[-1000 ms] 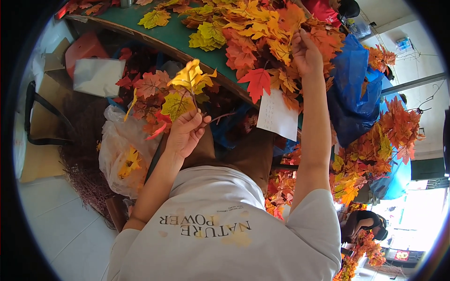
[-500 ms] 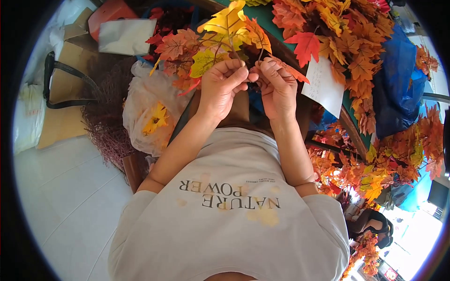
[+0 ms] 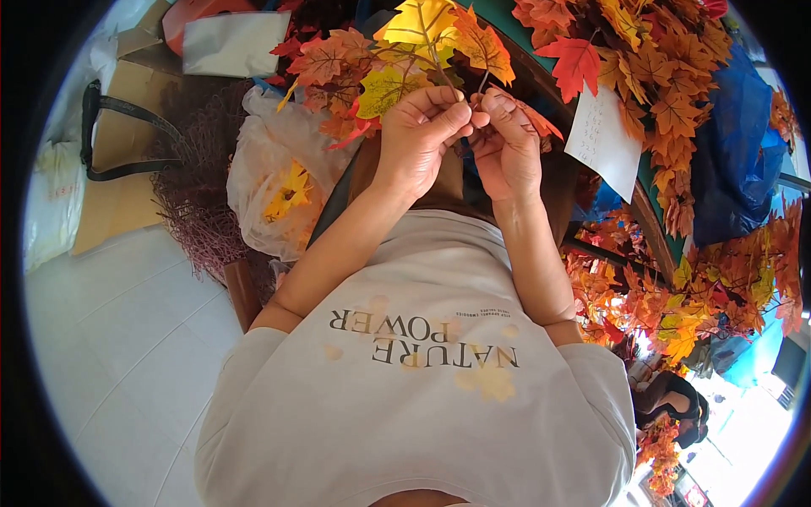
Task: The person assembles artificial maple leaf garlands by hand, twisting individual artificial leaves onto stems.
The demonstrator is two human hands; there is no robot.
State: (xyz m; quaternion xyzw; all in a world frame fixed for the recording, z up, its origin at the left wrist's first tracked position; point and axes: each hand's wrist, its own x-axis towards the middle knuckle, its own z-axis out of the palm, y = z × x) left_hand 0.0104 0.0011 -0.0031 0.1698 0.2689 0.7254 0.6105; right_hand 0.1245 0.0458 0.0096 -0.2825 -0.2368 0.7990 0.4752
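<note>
Just beyond my lap, my two hands meet with their fingertips almost touching. My left hand (image 3: pixel 422 139) is closed, thumb against fingers, on the dark stem of an artificial maple branch with yellow leaves (image 3: pixel 414 24) that fan out above it. My right hand (image 3: pixel 509 148) pinches the thin stem of an orange maple leaf (image 3: pixel 483 46). Where the two stems meet, my fingers cover them. A yellow-green leaf (image 3: pixel 387 91) and several orange-brown leaves (image 3: pixel 325 61) spread out left of my left hand. A red-orange leaf (image 3: pixel 539 121) lies just behind my right fingers.
A clear plastic bag (image 3: pixel 266 160) with a yellow flower stands at left, beside a heap of thin purplish twigs (image 3: pixel 203 186) and a cardboard box (image 3: pixel 127 135). On the right are a green-topped table edge (image 3: pixel 646 182), a written paper sheet (image 3: pixel 604 144), leaf bunches (image 3: pixel 667 110) and a blue bag (image 3: pixel 735 160).
The whole view has shifted slightly, so most things sit a little further right and higher. Both hands keep their pinch on the stems, close together.
</note>
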